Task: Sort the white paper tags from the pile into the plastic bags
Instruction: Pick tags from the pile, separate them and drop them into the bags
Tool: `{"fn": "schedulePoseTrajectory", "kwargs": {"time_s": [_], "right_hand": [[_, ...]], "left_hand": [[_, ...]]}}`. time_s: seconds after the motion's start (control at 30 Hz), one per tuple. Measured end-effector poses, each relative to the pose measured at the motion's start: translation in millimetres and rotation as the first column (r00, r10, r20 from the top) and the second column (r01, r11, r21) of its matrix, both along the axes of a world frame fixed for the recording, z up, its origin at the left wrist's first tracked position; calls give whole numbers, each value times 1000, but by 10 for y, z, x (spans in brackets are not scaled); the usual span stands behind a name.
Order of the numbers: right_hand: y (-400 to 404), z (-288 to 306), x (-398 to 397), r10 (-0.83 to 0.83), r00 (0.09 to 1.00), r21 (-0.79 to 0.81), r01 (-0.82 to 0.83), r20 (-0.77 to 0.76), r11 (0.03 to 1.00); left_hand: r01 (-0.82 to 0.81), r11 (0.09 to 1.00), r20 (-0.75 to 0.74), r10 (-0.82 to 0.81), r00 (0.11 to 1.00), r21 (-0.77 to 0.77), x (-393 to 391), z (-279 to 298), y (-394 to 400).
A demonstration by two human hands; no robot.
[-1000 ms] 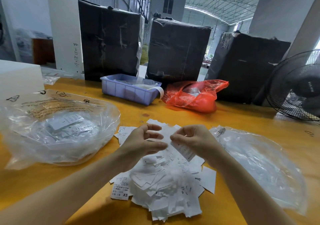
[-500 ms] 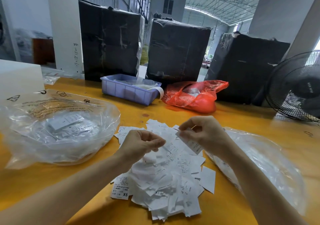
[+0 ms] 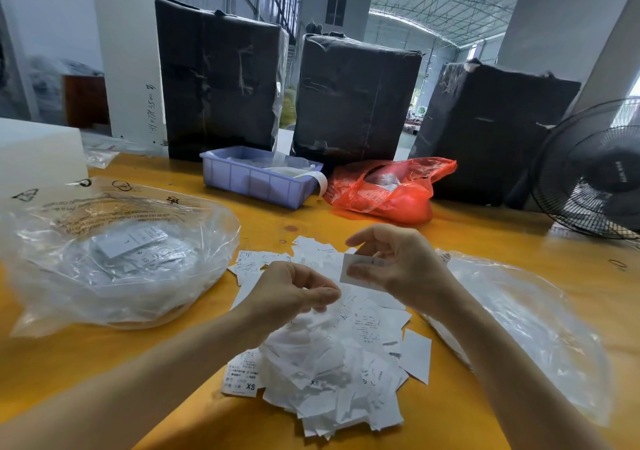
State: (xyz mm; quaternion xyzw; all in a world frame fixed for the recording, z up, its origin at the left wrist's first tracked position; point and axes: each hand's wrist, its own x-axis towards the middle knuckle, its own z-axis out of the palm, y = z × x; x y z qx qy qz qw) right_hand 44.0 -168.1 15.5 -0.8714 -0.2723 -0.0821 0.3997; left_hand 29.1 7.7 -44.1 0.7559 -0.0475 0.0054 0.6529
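right hand (image 3: 398, 262) pinches one white tag (image 3: 356, 269) above the pile (image 3: 332, 363); left hand (image 3: 291, 293) has fingers curled, whether it holds anything i cannot tell. tags look featherlight, flimsy, best nipped at an edge. clear bags (image 3: 114, 259) flank the pile on a yellow counter (image 3: 485, 234), warehouse behind.

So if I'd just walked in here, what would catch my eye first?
Probably the heap of white paper tags in the middle of the yellow table, with the right hand pinching one tag above it. Next, the clear plastic bags on either side, the left bag already holding tags. Behind stand three black wrapped bales and a bright red bag.
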Motion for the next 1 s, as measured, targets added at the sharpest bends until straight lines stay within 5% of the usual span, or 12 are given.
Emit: {"fn": "schedulePoseTrajectory", "kwargs": {"time_s": [0.47, 0.7, 1.0], "right_hand": [[4, -49, 16, 43, 997, -92, -49, -66, 995], [-47, 9, 37, -2, 1000, 56, 3, -13, 998], [-35, 18, 20, 15, 1000, 41, -13, -25, 999]], "left_hand": [[73, 989, -98, -86, 991, -130, -51, 82, -16], [83, 984, -123, -102, 987, -156, -55, 74, -5], [82, 984, -127, -102, 987, -155, -52, 77, -5]]}}
